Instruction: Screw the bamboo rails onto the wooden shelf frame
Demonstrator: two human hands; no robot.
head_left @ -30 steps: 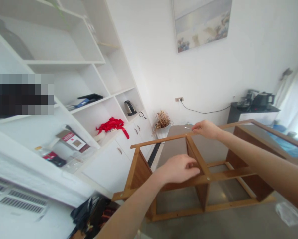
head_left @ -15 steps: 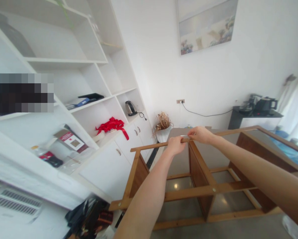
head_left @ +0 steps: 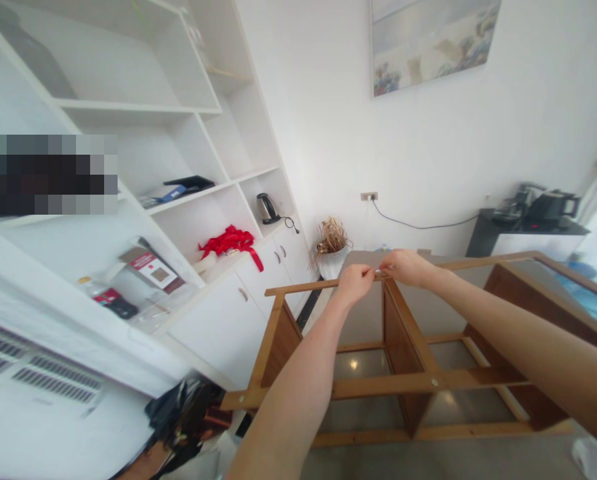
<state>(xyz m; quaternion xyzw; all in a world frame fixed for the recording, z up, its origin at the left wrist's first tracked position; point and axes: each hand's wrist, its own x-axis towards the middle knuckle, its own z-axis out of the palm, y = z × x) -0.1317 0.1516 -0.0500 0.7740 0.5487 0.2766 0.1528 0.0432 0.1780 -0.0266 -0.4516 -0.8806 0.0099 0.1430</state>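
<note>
A wooden furniture frame (head_left: 386, 387) with brown panels lies in front of me. Both arms stretch over it to its far rail (head_left: 303, 287). My left hand (head_left: 354, 285) is closed in a pinch just above the rail, where the middle panel (head_left: 401, 327) meets it. My right hand (head_left: 406, 268) pinches from the other side, its fingertips almost meeting the left ones. A thin metal rod (head_left: 378, 271) shows as a small bright bit between the fingertips; most of it is hidden by the fingers.
White shelving (head_left: 213, 200) on the left holds red ribbon (head_left: 231, 241), a kettle (head_left: 267, 209) and a bottle (head_left: 109, 298). A pot of dried stalks (head_left: 332, 239) stands beyond the frame. Dark bags (head_left: 188, 407) lie at lower left. A black-topped stand (head_left: 523, 227) is at right.
My left hand has come off the rail into a pinch near the right fingertips. Less of the metal rod shows. The view has shifted slightly.
</note>
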